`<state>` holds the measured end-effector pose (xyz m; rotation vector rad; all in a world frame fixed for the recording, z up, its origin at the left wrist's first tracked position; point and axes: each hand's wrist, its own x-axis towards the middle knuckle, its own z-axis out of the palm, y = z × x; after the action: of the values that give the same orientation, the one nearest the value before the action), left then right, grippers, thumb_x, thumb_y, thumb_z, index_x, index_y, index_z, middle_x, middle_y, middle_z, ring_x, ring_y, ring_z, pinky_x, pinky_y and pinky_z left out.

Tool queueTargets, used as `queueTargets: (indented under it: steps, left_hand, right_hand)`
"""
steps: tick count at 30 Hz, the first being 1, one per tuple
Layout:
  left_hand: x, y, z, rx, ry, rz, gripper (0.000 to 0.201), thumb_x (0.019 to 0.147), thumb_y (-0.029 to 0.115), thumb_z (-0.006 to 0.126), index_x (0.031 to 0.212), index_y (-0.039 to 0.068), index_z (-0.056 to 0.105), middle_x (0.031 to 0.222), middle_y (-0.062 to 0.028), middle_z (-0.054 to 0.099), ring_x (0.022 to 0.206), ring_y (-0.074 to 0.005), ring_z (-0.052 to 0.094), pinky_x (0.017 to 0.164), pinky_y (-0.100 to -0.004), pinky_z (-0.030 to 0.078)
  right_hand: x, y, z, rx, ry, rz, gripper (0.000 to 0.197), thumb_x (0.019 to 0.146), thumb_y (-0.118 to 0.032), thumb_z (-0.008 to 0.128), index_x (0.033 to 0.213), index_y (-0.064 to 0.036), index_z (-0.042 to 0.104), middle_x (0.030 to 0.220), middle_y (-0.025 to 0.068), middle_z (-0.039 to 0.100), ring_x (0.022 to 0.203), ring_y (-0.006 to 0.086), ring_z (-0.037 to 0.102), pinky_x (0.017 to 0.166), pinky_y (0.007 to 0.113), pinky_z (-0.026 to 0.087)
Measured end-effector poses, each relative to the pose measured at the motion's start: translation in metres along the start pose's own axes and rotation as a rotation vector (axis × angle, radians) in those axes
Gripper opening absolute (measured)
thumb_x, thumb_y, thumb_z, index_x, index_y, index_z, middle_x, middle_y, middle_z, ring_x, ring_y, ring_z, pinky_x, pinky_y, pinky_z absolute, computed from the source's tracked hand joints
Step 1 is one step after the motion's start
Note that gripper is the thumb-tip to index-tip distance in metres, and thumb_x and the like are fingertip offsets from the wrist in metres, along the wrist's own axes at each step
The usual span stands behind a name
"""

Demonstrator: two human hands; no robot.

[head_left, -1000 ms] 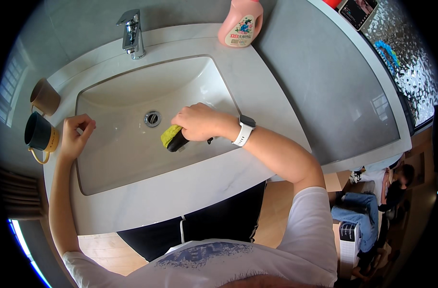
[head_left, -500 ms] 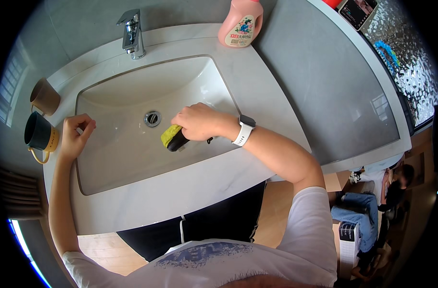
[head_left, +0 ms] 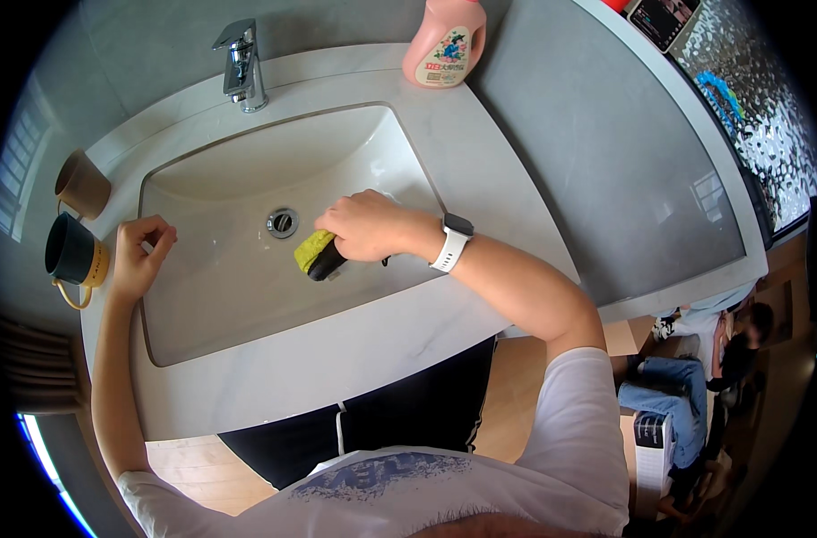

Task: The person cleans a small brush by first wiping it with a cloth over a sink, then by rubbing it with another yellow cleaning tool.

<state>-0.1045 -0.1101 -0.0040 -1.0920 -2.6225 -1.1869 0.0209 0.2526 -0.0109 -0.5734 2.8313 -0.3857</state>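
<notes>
At the far left of the frame the fisheye rim darkens and bends everything, so the striped surface at the left edge is hard to make out. Near it, at the left, stand two mugs on the pale stone-look table (head_left: 354, 359): a tan mug (head_left: 82, 185) above and a dark mug (head_left: 70, 254) with a yellow outside and handle below; what either contains cannot be told.

Just right of the dark mug, the left hand (head_left: 139, 255) rests on the left rim of the sink (head_left: 220, 296), fingers curled loosely inward and holding nothing that shows. The sink is a smooth, white, rounded rectangular basin with a round metal drain (head_left: 282, 221) near its middle. A shiny chrome tap (head_left: 241, 65) stands at the upper left behind the basin.

Right of the drain, in the middle of the frame, the right hand (head_left: 368, 224) is closed around a yellow-green sponge (head_left: 314, 254) with a dark underside, pressed to the basin's floor; the fingers hide most of it. A white wristwatch (head_left: 451, 242) sits on that wrist.

At the top centre a pink plastic bottle (head_left: 444, 40) stands, its top cut off by the frame. At the lower right a seated person in jeans (head_left: 686, 394) is small and distorted.
</notes>
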Motion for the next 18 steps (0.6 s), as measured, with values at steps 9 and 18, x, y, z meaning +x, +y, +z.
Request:
queueTargets:
  steps: [9,18]
  left_hand:
    - [0.0003,-0.0008,-0.0001,-0.006,-0.003,0.003,0.021,0.092,0.008,0.066,0.076,-0.005,0.063,0.062,-0.0042,0.057,0.058,-0.0083,0.05,0.057,-0.0257,0.041]
    - [0.0005,0.0009,-0.0007,-0.007,-0.006,-0.005,0.021,0.092,0.009,0.065,0.076,-0.005,0.063,0.062,-0.0043,0.058,0.058,-0.0085,0.05,0.057,-0.0257,0.041]
  right_hand:
    - [-0.0006,-0.0032,-0.0043,0.012,-0.008,0.001,0.027,0.078,-0.001,0.055,0.098,-0.004,0.073,0.092,0.0168,0.074,0.087,0.0354,0.072,0.078,0.046,0.056]
    - [-0.0004,-0.0036,-0.0043,0.008,-0.011,0.005,0.028,0.077,-0.001,0.055,0.099,-0.0043,0.073,0.093,0.0161,0.074,0.088,0.0348,0.072,0.078,0.046,0.056]
